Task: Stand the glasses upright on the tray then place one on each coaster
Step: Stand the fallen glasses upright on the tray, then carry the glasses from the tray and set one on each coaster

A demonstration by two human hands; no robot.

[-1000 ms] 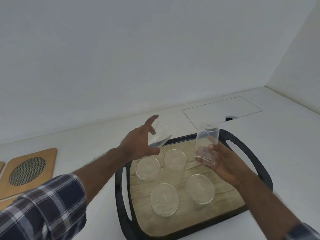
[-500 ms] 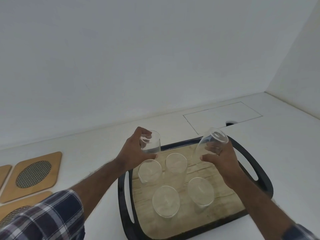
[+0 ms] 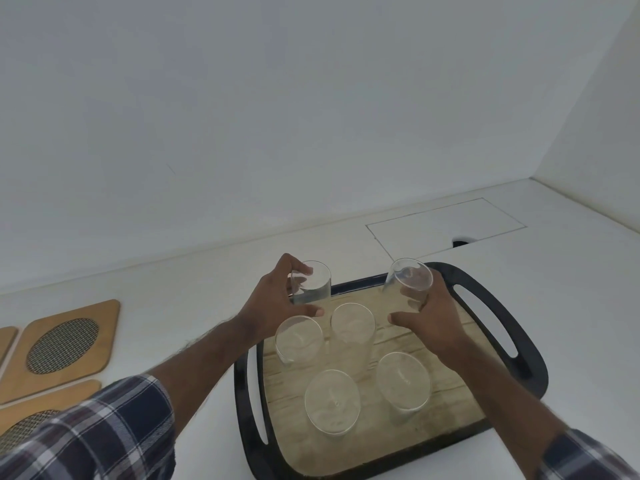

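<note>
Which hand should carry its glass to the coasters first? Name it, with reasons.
Left. The left hand already grips a glass at the tray's left edge, nearest the coasters. The right hand sits farther away.

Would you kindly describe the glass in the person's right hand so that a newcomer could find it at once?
Start at the black-rimmed tray with the wood-look floor on the white counter, then go to its far right corner. The glass there is gripped by the right hand. Unlike the four glasses standing free mid-tray, it is held and leans; the other held glass is in the left hand at the far left corner.
</note>
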